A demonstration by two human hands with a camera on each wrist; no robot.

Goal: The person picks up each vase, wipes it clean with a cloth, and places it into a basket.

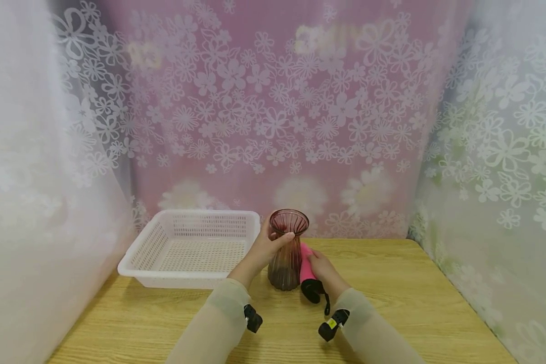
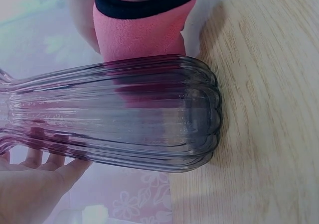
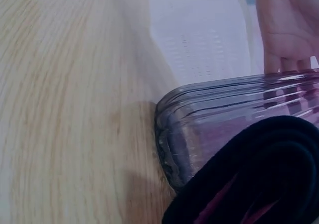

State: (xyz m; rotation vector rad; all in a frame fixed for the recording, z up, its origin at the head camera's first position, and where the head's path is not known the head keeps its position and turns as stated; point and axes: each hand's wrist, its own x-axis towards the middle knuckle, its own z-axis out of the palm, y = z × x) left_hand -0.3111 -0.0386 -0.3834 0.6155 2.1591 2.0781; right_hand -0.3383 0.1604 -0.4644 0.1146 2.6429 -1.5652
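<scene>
Head view | glass vase (image 1: 284, 268) upright on counter (image 1: 391, 283), lower centre | left hand (image 1: 268, 247): fingers clamped round its upper part, likely steadying it | right hand (image 1: 324, 269): fingers clamped on pink-and-black roll (image 1: 306, 267) beside vase, contact unclear, likely to hold it rolled | white basket (image 1: 182, 280), lower left

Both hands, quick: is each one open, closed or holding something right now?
Left hand: closed around the upper part of the ribbed vase.
Right hand: closed on the pink-and-black roll, beside the vase.
</scene>
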